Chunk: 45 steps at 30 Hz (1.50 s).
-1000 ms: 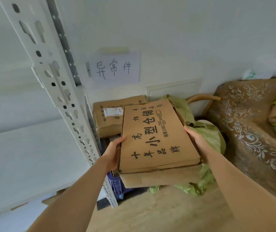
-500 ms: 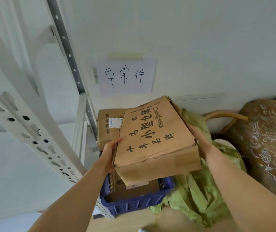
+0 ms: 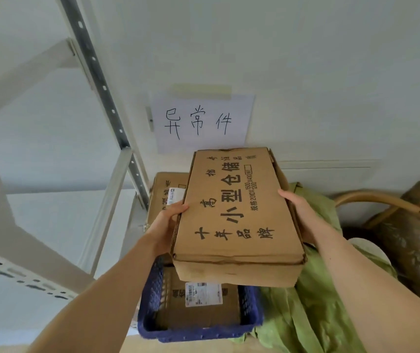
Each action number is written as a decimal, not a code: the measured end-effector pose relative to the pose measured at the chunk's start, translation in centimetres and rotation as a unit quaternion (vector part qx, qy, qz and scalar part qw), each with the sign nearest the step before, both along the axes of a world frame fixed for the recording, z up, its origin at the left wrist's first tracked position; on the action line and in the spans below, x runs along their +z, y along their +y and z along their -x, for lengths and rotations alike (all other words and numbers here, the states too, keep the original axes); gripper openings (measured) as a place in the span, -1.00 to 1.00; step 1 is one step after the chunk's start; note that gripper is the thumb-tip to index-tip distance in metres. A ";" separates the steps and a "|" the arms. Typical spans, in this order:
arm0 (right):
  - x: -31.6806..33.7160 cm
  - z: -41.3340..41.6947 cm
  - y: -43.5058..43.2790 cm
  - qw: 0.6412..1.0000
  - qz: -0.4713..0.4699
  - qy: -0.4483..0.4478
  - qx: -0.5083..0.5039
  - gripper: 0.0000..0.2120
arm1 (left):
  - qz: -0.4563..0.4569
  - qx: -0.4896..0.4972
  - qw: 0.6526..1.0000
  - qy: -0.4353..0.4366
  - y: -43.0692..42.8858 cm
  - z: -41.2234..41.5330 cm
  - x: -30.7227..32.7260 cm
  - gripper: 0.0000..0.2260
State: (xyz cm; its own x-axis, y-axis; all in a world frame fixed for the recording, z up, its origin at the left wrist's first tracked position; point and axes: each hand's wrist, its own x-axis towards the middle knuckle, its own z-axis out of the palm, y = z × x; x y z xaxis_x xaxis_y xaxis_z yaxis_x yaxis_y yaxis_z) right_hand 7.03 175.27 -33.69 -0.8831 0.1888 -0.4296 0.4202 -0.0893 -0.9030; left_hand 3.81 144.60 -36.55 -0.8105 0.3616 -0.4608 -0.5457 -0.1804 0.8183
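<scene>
Cardboard box (image 3: 236,212) gripped by left hand (image 3: 166,225), right hand (image 3: 303,215) above blue basket (image 3: 196,335); white wall (image 3: 318,72), paper sign (image 3: 201,123) behind

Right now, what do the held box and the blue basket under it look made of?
Box: brown corrugated cardboard, matte, going by the creased edges, the folded flaps and the print straight on the surface. Basket: probably moulded plastic, dark blue, with a lattice wall and a solid rim.

A handwritten sign (image 3: 201,122) is taped to the white wall (image 3: 318,59), flanked by a metal rack (image 3: 94,64) and a patterned sofa (image 3: 417,240).
</scene>
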 end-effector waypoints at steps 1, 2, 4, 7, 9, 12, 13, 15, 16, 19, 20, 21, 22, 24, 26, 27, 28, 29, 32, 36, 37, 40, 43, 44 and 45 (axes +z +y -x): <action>-0.4 0.2 0.1 1.000 0.008 0.000 -0.001 -0.72 | 0.001 -0.004 1.000 -0.003 0.0 -0.1 -0.1 -0.72; -0.9 0.4 0.0 1.000 0.012 -0.005 -0.006 -0.77 | 0.004 -0.008 1.000 -0.006 -0.1 0.0 -0.3 -0.71; -1.9 0.3 -0.1 0.999 0.033 -0.012 -0.015 -0.78 | 0.011 -0.016 1.000 -0.011 -0.1 0.0 -0.3 -0.69; -2.0 -0.4 -0.4 0.997 0.075 -0.016 -0.003 -0.68 | 0.021 -0.013 0.999 -0.023 -0.1 0.2 0.0 -0.69; -1.9 -0.6 -0.4 0.995 0.101 -0.004 -0.003 -0.58 | 0.025 -0.010 0.999 -0.031 -0.1 0.3 0.5 -0.61; -1.4 -0.5 0.1 0.993 0.109 0.021 -0.043 -0.57 | 0.026 0.002 0.999 -0.036 -0.1 1.0 0.7 -0.51; -1.1 -0.2 0.1 0.993 0.108 0.022 -0.051 -0.62 | 0.022 0.008 0.999 -0.034 -0.1 1.1 0.9 -0.49; -0.4 0.1 0.0 0.996 0.067 0.008 -0.054 -0.66 | 0.010 0.016 0.999 -0.034 -0.4 1.2 1.2 -0.47; -0.1 0.3 0.2 0.998 0.039 0.005 -0.049 -0.68 | 0.001 0.022 0.999 -0.040 -0.2 0.9 1.5 -0.46; 0.7 1.0 0.4 0.999 -0.018 0.017 -0.046 -0.70 | 0.005 0.041 0.998 -0.038 -0.7 1.2 1.4 -0.54; 1.1 1.1 0.5 0.999 -0.024 0.028 -0.038 -0.65 | 0.012 0.047 0.998 -0.035 -0.8 1.2 1.8 -0.58; 1.6 1.1 0.4 0.999 -0.030 0.031 -0.024 -0.62 | 0.016 0.048 0.998 -0.031 -1.0 1.4 1.8 -0.61; 2.0 1.1 0.4 0.998 -0.042 0.040 -0.009 -0.60 | 0.016 0.058 0.998 -0.025 -1.2 1.5 2.1 -0.60; 2.6 1.2 0.2 0.996 -0.055 0.066 0.005 -0.62 | 0.009 0.070 0.997 -0.007 -1.4 2.2 3.0 -0.54; 3.5 1.5 -0.3 0.994 -0.054 0.099 -0.003 -0.69 | 0.005 0.094 0.996 0.000 -1.5 3.3 4.0 -0.54; 4.0 1.6 -0.6 0.993 -0.052 0.107 -0.018 -0.72 | 0.032 0.106 0.994 0.003 -1.6 4.2 4.3 -0.56; 4.4 1.8 -1.0 0.992 -0.052 0.107 -0.032 -0.74 | 0.050 0.113 0.992 0.009 -1.5 4.7 4.8 -0.60; 4.8 2.1 -1.3 0.992 -0.044 0.104 -0.046 -0.75 | 0.042 0.106 0.993 -0.014 -1.3 5.5 4.8 -0.65; 5.6 2.8 -2.0 0.988 -0.070 0.125 -0.061 -0.78 | 0.057 0.164 0.984 -0.027 -0.8 7.0 6.3 -0.76; 6.9 3.4 -2.4 0.984 -0.081 0.152 -0.055 -0.42 | 0.019 0.158 0.986 0.052 -0.2 7.0 9.8 -0.74; 7.4 3.5 -2.5 0.984 -0.065 0.159 -0.054 -0.44 | 0.020 0.154 0.986 0.067 -0.3 6.9 10.2 -0.74; 7.9 3.9 -2.8 0.982 -0.068 0.169 -0.043 -0.51 | 0.042 0.140 0.986 0.076 -0.5 6.9 10.1 -0.70; 7.5 3.8 -3.1 0.982 -0.084 0.162 -0.039 -0.51 | 0.050 0.156 0.983 0.084 -0.8 7.2 9.2 -0.68; 7.3 3.8 -3.2 0.983 -0.086 0.160 -0.039 -0.50 | 0.046 0.159 0.982 0.086 -0.9 7.4 8.9 -0.66; 7.1 3.8 -3.2 0.983 -0.087 0.160 -0.039 -0.48 | 0.047 0.159 0.982 0.087 -1.0 7.5 8.5 -0.61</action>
